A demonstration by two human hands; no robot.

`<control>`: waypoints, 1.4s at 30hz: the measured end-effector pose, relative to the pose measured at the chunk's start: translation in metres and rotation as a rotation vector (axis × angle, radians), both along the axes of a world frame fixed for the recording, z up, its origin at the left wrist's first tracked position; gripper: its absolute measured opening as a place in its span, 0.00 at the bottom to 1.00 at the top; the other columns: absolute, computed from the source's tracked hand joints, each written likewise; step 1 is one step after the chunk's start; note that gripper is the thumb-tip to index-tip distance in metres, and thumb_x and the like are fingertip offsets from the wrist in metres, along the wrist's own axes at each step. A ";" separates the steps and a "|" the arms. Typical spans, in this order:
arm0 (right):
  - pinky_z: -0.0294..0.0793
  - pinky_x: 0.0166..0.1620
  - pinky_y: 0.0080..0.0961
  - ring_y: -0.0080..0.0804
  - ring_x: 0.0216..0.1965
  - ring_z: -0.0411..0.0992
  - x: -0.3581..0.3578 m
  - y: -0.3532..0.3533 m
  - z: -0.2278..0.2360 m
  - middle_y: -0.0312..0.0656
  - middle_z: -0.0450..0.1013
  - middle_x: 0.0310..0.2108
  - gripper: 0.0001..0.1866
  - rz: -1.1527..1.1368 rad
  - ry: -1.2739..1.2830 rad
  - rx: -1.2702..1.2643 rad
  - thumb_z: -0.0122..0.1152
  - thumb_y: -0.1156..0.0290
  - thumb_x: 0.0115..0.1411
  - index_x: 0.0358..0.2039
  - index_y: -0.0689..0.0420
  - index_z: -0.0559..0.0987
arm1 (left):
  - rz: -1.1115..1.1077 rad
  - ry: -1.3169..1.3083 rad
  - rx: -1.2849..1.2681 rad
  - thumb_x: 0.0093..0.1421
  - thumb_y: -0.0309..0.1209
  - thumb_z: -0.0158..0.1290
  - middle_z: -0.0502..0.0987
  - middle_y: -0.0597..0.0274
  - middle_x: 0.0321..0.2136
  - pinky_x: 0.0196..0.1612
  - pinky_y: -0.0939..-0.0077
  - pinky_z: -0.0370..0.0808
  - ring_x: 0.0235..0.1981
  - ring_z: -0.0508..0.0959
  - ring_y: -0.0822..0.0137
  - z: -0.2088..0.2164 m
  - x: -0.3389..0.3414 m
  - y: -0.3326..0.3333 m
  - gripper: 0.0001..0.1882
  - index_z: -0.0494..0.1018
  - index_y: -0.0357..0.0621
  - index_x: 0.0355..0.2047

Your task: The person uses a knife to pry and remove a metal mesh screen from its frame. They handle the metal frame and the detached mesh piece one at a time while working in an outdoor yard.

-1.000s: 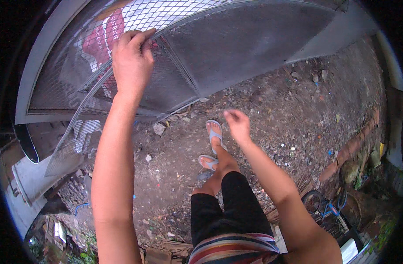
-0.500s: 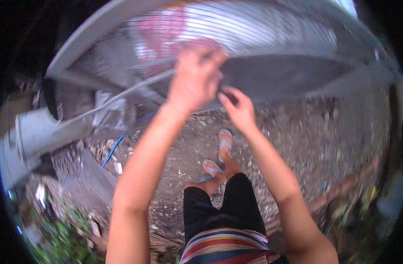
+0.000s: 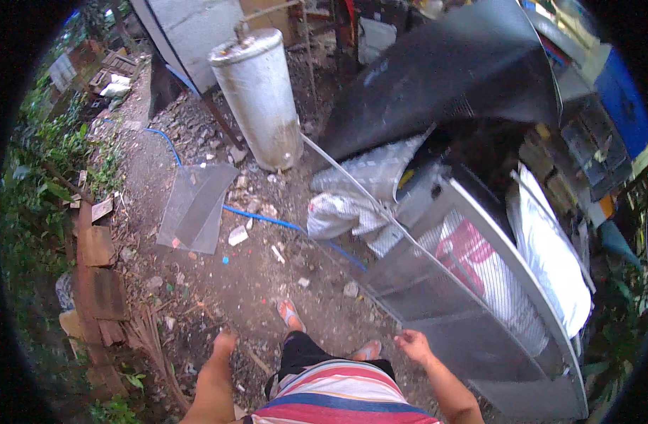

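Note:
My left hand hangs low at my left side, above the dirt ground, apart from any object. Its fingers point away and are too foreshortened to read. My right hand is at my right, beside the near edge of a grey metal-framed mesh screen. Its fingers are curled in; whether something small is between them is hidden. The screen leans at a slant, with a white sack with a red print seen through its mesh. I cannot tell if the right hand touches the frame.
A white cylindrical tank stands ahead. A blue hose crosses the ground near a loose mesh sheet. A large curved black sheet and a white sack lie at right. Wooden boards and plants line the left.
Both hands have come down from the screen's upper part and moved apart to my sides. The view has turned left, so the screen now stands to my right.

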State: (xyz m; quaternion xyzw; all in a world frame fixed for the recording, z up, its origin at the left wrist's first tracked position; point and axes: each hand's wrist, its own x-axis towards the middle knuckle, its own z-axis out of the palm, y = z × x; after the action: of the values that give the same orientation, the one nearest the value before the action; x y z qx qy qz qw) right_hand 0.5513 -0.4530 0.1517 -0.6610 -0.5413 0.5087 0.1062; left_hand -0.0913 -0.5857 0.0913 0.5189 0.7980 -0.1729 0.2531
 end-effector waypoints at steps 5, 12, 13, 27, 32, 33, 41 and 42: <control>0.74 0.41 0.27 0.28 0.35 0.75 -0.100 0.154 0.070 0.43 0.78 0.33 0.20 -0.142 -0.039 0.381 0.65 0.60 0.56 0.42 0.62 0.79 | 0.214 -0.018 -0.187 0.58 0.47 0.45 0.78 0.53 0.44 0.48 0.60 0.75 0.46 0.78 0.52 -0.046 -0.043 -0.055 0.23 0.75 0.52 0.49; 0.75 0.41 0.28 0.32 0.35 0.77 -0.264 0.229 0.096 0.46 0.78 0.34 0.22 0.213 -0.122 0.333 0.64 0.58 0.55 0.45 0.59 0.79 | 0.358 -0.382 0.265 0.60 0.53 0.47 0.74 0.45 0.50 0.56 0.59 0.67 0.54 0.71 0.46 -0.050 -0.113 0.107 0.30 0.74 0.38 0.47; 0.75 0.41 0.29 0.34 0.35 0.77 -0.277 0.228 0.091 0.47 0.78 0.35 0.22 0.298 -0.171 0.305 0.64 0.58 0.55 0.45 0.58 0.79 | 0.476 -0.355 0.208 0.59 0.51 0.50 0.74 0.46 0.50 0.56 0.60 0.67 0.54 0.71 0.48 -0.046 -0.117 0.141 0.29 0.73 0.38 0.48; 0.76 0.46 0.32 0.40 0.40 0.78 -0.331 0.291 0.047 0.50 0.78 0.39 0.24 0.063 -0.190 0.188 0.64 0.58 0.54 0.47 0.60 0.77 | 0.243 -0.816 0.542 0.60 0.41 0.55 0.76 0.48 0.47 0.52 0.66 0.71 0.49 0.76 0.59 0.099 -0.105 0.530 0.27 0.67 0.38 0.55; 0.75 0.46 0.31 0.37 0.41 0.78 -0.368 0.299 0.046 0.48 0.78 0.39 0.22 -0.131 -0.176 0.145 0.64 0.58 0.55 0.46 0.60 0.78 | -0.193 -0.630 1.074 0.59 0.47 0.53 0.68 0.39 0.53 0.59 0.56 0.64 0.56 0.68 0.44 0.221 -0.135 0.756 0.35 0.61 0.35 0.59; 0.75 0.45 0.31 0.38 0.42 0.78 -0.374 0.296 0.035 0.48 0.78 0.40 0.23 -0.144 -0.183 0.145 0.64 0.58 0.55 0.46 0.60 0.78 | -0.244 -0.528 1.178 0.59 0.48 0.53 0.66 0.39 0.55 0.59 0.56 0.63 0.57 0.66 0.44 0.245 -0.144 0.803 0.36 0.60 0.35 0.59; 0.75 0.45 0.30 0.37 0.39 0.77 -0.477 0.193 0.048 0.49 0.79 0.37 0.24 -0.859 -0.189 0.064 0.64 0.59 0.55 0.46 0.62 0.77 | -0.647 0.107 1.090 0.58 0.52 0.49 0.73 0.44 0.50 0.59 0.57 0.63 0.53 0.72 0.48 0.310 -0.160 1.044 0.33 0.67 0.37 0.54; 0.75 0.44 0.29 0.37 0.38 0.77 -0.495 0.181 0.044 0.49 0.79 0.37 0.23 -0.819 -0.261 0.044 0.64 0.59 0.55 0.46 0.62 0.78 | -0.855 0.376 0.908 0.58 0.53 0.47 0.77 0.45 0.45 0.56 0.56 0.66 0.50 0.75 0.50 0.316 -0.191 1.071 0.32 0.71 0.36 0.51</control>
State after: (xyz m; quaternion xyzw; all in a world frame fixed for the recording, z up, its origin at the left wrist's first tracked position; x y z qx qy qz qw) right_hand 0.0567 -0.2718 0.1957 -0.8777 -0.2537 0.3252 0.2440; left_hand -0.2824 0.4853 0.4078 0.8069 0.5454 0.0081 -0.2266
